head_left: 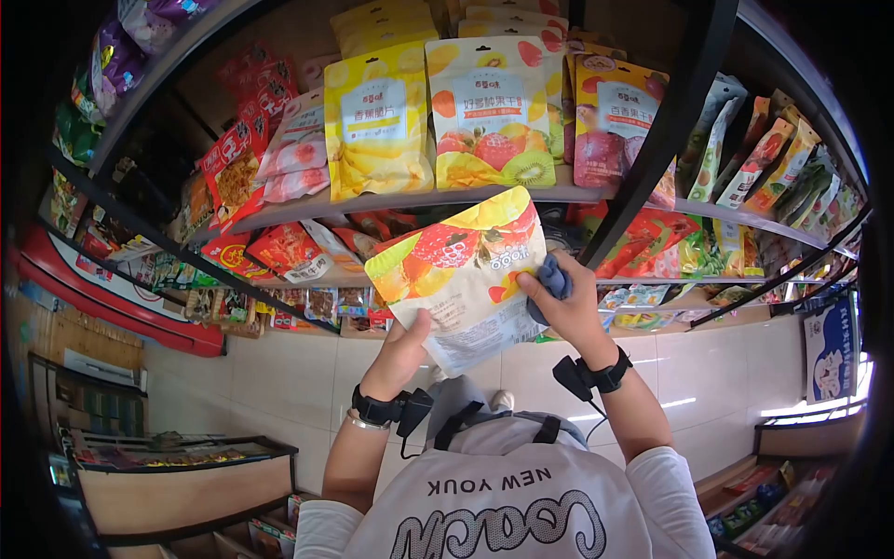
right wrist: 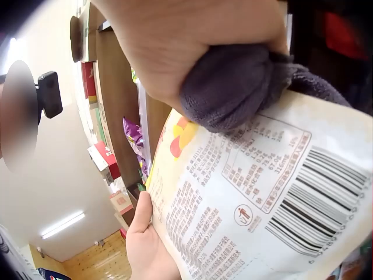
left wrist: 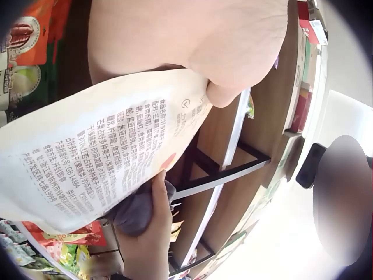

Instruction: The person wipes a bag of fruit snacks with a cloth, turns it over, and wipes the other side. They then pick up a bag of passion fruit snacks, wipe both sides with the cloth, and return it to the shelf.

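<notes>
Both hands hold a dried fruit bag point(head_left: 456, 279) tilted in front of the shelf, its printed back turned up. My left hand point(head_left: 396, 359) grips its lower left edge, thumb over the printed side. On the opposite edge, my right hand point(head_left: 575, 303) pinches the bag and holds a bunched grey-blue cloth point(head_left: 549, 284) against it. Dense small text covers the bag point(left wrist: 99, 146) in the left wrist view. From the right wrist, a barcode point(right wrist: 317, 201) shows below the crumpled cloth point(right wrist: 233, 87). The fingers beneath the bag are mostly hidden.
Upright snack bags stand behind, including a yellow banana chip bag point(head_left: 377, 121), a mixed fruit bag point(head_left: 492, 112) and a purple-red fruit bag point(head_left: 619, 121). A black shelf post point(head_left: 656, 121) rises close to the right hand. Lower shelves hold red packets point(head_left: 289, 252).
</notes>
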Demonstrator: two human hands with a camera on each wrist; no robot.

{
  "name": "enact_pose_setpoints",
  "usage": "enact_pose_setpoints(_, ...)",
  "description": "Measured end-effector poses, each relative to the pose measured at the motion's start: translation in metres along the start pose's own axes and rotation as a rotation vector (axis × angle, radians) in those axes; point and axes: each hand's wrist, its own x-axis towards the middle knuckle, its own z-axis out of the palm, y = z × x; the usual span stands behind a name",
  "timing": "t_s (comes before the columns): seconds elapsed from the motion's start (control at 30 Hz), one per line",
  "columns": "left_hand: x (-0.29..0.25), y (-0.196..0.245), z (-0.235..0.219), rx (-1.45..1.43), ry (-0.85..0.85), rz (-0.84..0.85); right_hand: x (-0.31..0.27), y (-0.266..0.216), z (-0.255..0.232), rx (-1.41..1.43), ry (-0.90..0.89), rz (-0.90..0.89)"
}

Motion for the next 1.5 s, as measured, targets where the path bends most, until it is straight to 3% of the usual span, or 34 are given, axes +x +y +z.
enact_pose_setpoints(0.1, 0.000, -0.003, 0.003, -0.041, 0.021, -0.001, 0.001, -0.002, -0.001, 0.039, 0.028, 0.027)
enact_pose_setpoints(0.2, 0.003, -0.006, 0.014, -0.130, -0.024, -0.032, 0.000, -0.005, 0.004, -0.123, 0.228, -0.140)
enact_pose_setpoints(0.3, 0.006, -0.011, 0.028, -0.271, -0.085, 0.001, -0.023, -0.026, 0.034, -0.122, 0.250, -0.247)
enact_pose_setpoints(0.37, 0.005, -0.009, 0.034, -0.226, -0.062, 0.003, -0.037, -0.021, 0.037, -0.332, 0.013, -0.530)
enact_pose_setpoints(0.4, 0.004, -0.007, 0.036, -0.203, -0.047, 0.006, -0.040, -0.028, 0.037, -0.281, -0.162, -0.617)
enact_pose_setpoints(0.43, 0.003, -0.004, 0.041, -0.208, 0.002, -0.025, -0.046, -0.025, 0.043, -0.285, -0.218, -0.694)
enact_pose_setpoints(0.5, 0.004, -0.012, 0.013, -0.264, -0.176, -0.051, -0.055, -0.041, 0.048, -0.224, -0.299, -0.723)
enact_pose_setpoints(0.6, -0.002, -0.012, 0.014, -0.232, -0.130, -0.037, -0.042, -0.033, 0.041, -0.367, -0.371, -0.812)
enact_pose_setpoints(0.73, -0.002, -0.013, 0.025, -0.174, -0.052, -0.063, -0.016, -0.029, 0.032, -0.383, -0.064, -0.513)
enact_pose_setpoints(0.87, -0.006, -0.026, 0.017, -0.126, 0.039, -0.073, -0.042, -0.033, 0.049, -0.295, -0.416, -0.647)
enact_pose_setpoints(0.97, -0.009, -0.023, 0.019, -0.127, 0.058, -0.062, -0.030, -0.035, 0.037, -0.303, -0.432, -0.621)
enact_pose_setpoints(1.03, -0.007, -0.020, 0.020, -0.071, 0.051, -0.096, -0.018, -0.035, 0.034, -0.294, -0.265, -0.515)
enact_pose_setpoints(1.1, -0.007, -0.017, 0.023, 0.138, 0.049, -0.064, -0.019, -0.039, 0.037, -0.249, -0.357, -0.544)
enact_pose_setpoints(1.17, -0.007, -0.015, 0.020, 0.235, 0.028, -0.142, -0.028, -0.049, 0.040, -0.237, -0.517, -0.586)
enact_pose_setpoints(1.27, -0.011, -0.017, 0.013, 0.271, -0.022, -0.192, -0.017, -0.049, 0.034, -0.224, -0.482, -0.545)
enact_pose_setpoints(1.33, -0.008, -0.018, 0.017, 0.324, 0.003, -0.130, -0.009, -0.038, 0.031, -0.241, -0.387, -0.509)
enact_pose_setpoints(1.5, -0.003, -0.013, 0.024, 0.234, 0.081, -0.181, -0.027, -0.050, 0.038, -0.151, -0.502, -0.477)
